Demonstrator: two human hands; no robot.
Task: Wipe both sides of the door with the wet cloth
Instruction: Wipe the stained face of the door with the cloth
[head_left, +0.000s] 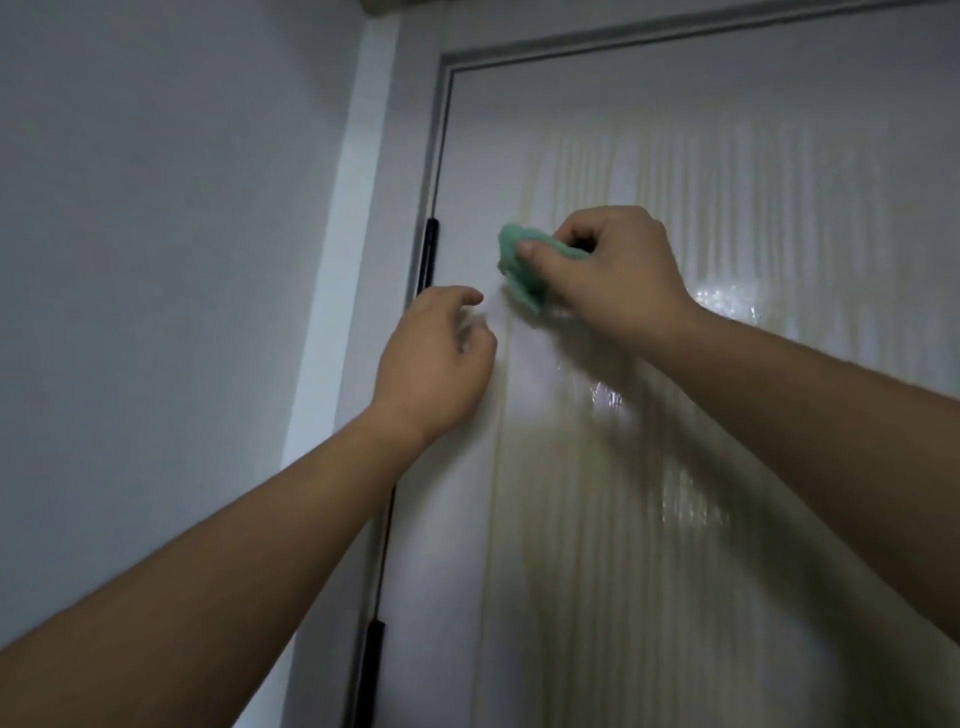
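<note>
The pale door (727, 156) is filling the view behind both sets of fingers, its wood-grain panel stretching away to the right of them. Wet patches (727, 304) are glistening on it to the right of and below the right hand's fingers. The grey wall (156, 260) is lying well to the left of the left hand's fingers, and the door frame (374, 182) is running up between that wall and the door.

The right hand (608, 275) is reaching up to the door's left part with its fingers curled in and clamped on the green cloth (519, 270). The thumb is lying across the front of the cloth, pinching it against the other fingers, which are tucked behind. The cloth is bunching out to the left of and below the thumb tip and is lying against the door surface.

The left hand (431, 364) is hanging just below and to the left of the cloth, apart from it. Its fingers are loosely curled and gripping nothing; whether the fingertips are touching the door cannot be told.

The black upper hinge (428, 260) is sitting on the door's edge just above and to the left of the left hand's fingers. The lower hinge (371, 670) is showing far below both hands.
</note>
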